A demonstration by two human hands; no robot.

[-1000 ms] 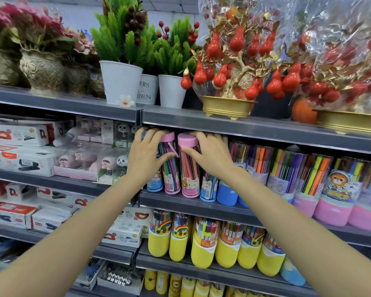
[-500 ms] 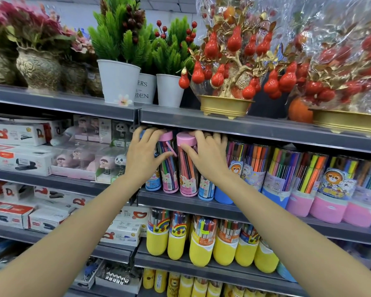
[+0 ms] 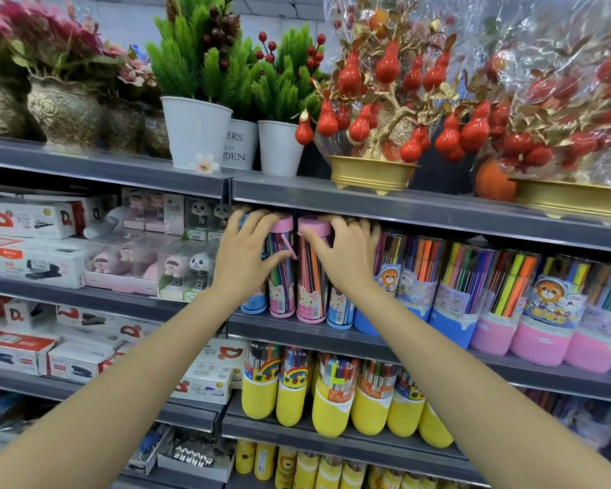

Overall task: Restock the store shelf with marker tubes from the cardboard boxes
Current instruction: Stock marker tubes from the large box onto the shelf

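Slim marker tubes stand in a row on the grey middle shelf (image 3: 297, 330): two with pink lids (image 3: 283, 287) (image 3: 311, 291) in the middle, flanked by blue ones (image 3: 253, 307) (image 3: 339, 308). My left hand (image 3: 247, 255) lies flat against the left blue tube. Its fingers reach the lids and its thumb touches the left pink tube. My right hand (image 3: 346, 255) presses on the right pink tube and the blue one beside it, fingers over the lids just under the shelf above. No cardboard box is in view.
Wider marker tubs (image 3: 491, 298) with pink and blue bases fill the shelf to the right. Yellow-based tubes (image 3: 332, 407) stand one shelf down. Stapler boxes (image 3: 32, 220) and panda figures (image 3: 198, 266) fill the left bay. Potted artificial plants (image 3: 198, 132) and red gourd ornaments (image 3: 374, 171) stand on top.
Both hands stay on the same tubes. Their fingers have crept slightly higher onto the lids, and the view has shifted a little.
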